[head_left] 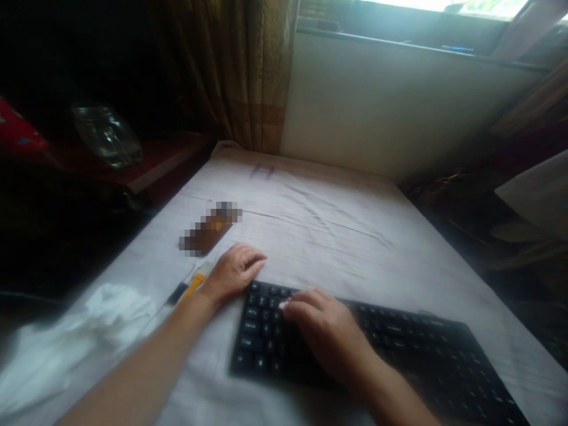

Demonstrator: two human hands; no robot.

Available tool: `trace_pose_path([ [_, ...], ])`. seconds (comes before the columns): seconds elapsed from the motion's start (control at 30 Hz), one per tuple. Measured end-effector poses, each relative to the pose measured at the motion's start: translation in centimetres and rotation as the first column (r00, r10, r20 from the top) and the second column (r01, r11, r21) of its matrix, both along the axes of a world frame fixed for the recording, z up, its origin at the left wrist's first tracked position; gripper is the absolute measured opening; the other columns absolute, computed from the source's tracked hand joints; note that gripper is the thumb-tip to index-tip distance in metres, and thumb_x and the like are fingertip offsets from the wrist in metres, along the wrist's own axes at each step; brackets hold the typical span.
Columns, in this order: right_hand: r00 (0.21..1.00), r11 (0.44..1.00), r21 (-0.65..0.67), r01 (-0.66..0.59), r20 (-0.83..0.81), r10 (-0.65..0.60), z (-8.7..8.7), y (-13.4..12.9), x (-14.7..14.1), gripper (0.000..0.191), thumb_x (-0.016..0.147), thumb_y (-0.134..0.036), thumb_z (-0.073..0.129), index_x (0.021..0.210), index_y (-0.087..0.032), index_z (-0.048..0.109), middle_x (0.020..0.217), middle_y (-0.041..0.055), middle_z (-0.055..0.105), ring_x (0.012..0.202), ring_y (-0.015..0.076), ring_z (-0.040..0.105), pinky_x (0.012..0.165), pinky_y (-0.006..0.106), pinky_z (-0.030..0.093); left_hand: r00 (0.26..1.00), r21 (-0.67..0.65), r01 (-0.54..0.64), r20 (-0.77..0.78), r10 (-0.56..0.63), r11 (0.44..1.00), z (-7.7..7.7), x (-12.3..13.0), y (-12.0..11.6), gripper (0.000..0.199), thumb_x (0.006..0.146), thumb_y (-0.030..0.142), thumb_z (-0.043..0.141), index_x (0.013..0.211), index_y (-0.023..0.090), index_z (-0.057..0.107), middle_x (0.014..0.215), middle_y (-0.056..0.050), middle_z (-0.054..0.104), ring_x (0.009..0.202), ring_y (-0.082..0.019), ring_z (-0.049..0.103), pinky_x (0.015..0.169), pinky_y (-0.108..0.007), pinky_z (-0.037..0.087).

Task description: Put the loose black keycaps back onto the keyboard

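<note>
A black keyboard [399, 355] lies at an angle on the pale cloth. My left hand [233, 272] rests on the cloth just past the keyboard's left corner. Its fingers lie stretched out and hold nothing that I can see. Over the left part of the keys, my right hand [326, 325] is closed, its fingertips pressed together at the keys. Whatever may be between those fingertips is too small to make out. Beside my left wrist are a yellow strip-like item [194, 285] and a small dark item [177, 293], both partly hidden. The right hand and forearm cover some keys.
A pale sheet [337, 219] with creases covers the surface. Crumpled white cloth or tissue [110, 313] lies at left, and a blurred-out brown flat object [213, 228] farther back. A clear plastic item [106, 136] sits on a dark red shelf [164, 163]. Curtain [252, 71] and wall stand behind.
</note>
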State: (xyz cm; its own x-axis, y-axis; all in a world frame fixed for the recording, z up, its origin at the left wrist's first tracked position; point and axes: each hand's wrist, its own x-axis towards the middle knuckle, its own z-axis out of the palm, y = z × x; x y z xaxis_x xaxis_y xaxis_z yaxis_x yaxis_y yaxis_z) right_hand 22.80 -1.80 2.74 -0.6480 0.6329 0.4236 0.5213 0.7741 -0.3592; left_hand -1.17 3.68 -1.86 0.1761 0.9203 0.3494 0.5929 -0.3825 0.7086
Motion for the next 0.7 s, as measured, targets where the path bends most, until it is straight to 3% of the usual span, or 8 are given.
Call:
trace_pose_path([
  [0.2, 0.999, 1.0, -0.009, -0.005, -0.033, 0.004, 0.7, 0.0, -2.0, 0.018, 0.095, -0.011, 0.053, 0.093, -0.02, 0.069, 0.086, 0.0046, 0.071, 0.074, 0.0165, 0.063, 0.069, 0.028, 0.053, 1.0, -0.007, -0.007, -0.006, 0.007, 1.0, 0.1, 0.1, 0.0, 0.015, 0.084, 0.033, 0.06, 0.088, 0.028, 0.074, 0.092, -0.004, 0.075, 0.095, -0.025, 0.064, 0.092, -0.04, 0.047],
  [0.4, 0.999, 0.999, 0.044, -0.019, 0.034, 0.017, -0.6, 0.4, -5.6, 0.014, 0.093, -0.012, 0.059, 0.089, -0.019, 0.069, 0.086, 0.005, 0.071, 0.076, 0.0182, 0.059, 0.072, 0.03, 0.051, 1.0, -0.005, -0.009, -0.007, 0.009, 1.0, -0.1, 0.0, 0.1, 0.017, 0.084, 0.034, 0.06, 0.088, 0.028, 0.074, 0.091, -0.004, 0.074, 0.094, -0.025, 0.064, 0.092, -0.039, 0.047],
  [0.7, 0.999, 0.999, 0.033, 0.043, -0.004, -0.043, -0.3, -0.2, -1.8, 0.012, 0.091, -0.01, 0.062, 0.095, -0.017, 0.071, 0.089, 0.0047, 0.072, 0.077, 0.0184, 0.061, 0.072, 0.03, 0.053, 1.0, 0.013, -0.008, 0.02, 0.007, 1.0, -0.3, -0.2, 0.3, 0.016, 0.083, 0.038, 0.064, 0.089, 0.029, 0.076, 0.092, -0.005, 0.074, 0.093, -0.026, 0.065, 0.091, -0.038, 0.048],
])
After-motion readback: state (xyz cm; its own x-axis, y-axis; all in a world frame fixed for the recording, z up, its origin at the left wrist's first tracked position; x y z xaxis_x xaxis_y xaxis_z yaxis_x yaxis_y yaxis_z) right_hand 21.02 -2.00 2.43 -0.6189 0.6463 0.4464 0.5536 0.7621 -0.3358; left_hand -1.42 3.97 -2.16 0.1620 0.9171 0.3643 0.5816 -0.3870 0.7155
